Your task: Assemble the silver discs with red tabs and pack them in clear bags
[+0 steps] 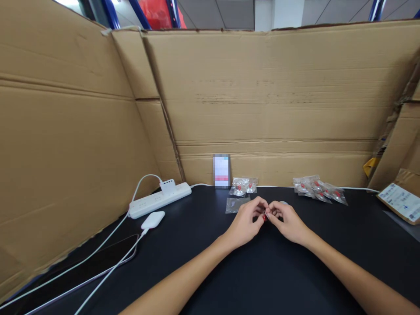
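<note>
Over the middle of the black table, my left hand (246, 221) and my right hand (288, 222) meet at the fingertips. Between them shows a small red item (264, 217), mostly covered by fingers, so its kind cannot be made out. The left fingers are closed in a pinch on it. My right thumb and fingers are also pinched together at its edge; what they grip is hidden. Just behind the left hand lies a flat clear plastic bag (235, 204). A pale round edge (284, 202) peeks out behind the right hand.
Clear bags with red items (243, 186) lie at the back, with several more bags (318, 189) farther right. A phone (222, 171) leans on the cardboard wall (262, 87). Left are a power strip (160, 200), white charger (152, 220), tablet (98, 258) and cables. A labelled parcel (400, 201) sits right.
</note>
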`<state>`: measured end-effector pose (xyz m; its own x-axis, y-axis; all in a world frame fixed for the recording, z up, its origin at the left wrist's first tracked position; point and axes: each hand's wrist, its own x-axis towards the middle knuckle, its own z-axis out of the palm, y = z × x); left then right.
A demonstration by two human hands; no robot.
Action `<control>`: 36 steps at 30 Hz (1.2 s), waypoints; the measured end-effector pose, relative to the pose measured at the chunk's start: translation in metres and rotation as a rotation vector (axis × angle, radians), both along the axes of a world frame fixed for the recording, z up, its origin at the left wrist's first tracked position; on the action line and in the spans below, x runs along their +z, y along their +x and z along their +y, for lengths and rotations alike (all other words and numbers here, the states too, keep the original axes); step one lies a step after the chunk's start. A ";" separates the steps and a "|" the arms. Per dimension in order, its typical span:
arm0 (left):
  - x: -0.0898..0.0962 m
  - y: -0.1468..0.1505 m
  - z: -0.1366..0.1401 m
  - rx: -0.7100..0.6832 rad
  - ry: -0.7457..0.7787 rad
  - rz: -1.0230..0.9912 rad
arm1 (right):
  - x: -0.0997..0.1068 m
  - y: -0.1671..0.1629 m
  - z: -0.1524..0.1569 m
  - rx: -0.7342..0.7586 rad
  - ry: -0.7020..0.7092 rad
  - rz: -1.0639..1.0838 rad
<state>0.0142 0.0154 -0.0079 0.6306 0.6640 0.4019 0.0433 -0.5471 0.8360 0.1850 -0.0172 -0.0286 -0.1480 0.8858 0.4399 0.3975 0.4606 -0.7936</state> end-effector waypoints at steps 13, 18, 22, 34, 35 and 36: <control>-0.007 0.002 0.011 0.013 -0.099 -0.045 | 0.000 0.000 -0.006 -0.056 0.165 -0.378; 0.000 0.001 0.005 -0.113 -0.119 -0.015 | 0.001 0.002 -0.008 -0.060 0.183 -0.405; 0.002 -0.002 0.007 -0.177 -0.090 0.007 | -0.002 0.002 -0.006 -0.043 0.115 -0.302; -0.006 -0.007 0.015 -0.107 0.026 0.125 | 0.006 0.013 0.009 -0.167 -0.145 0.533; -0.004 -0.008 0.013 -0.081 0.099 0.160 | 0.008 0.020 0.010 -0.210 -0.102 0.477; -0.002 -0.009 0.011 -0.058 0.175 0.199 | 0.009 0.027 0.011 -0.253 -0.044 0.349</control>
<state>0.0057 0.0266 -0.0101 0.7437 0.5556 0.3717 0.1619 -0.6892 0.7063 0.2124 -0.0065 -0.0194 0.2270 0.8939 0.3865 0.1980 0.3462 -0.9170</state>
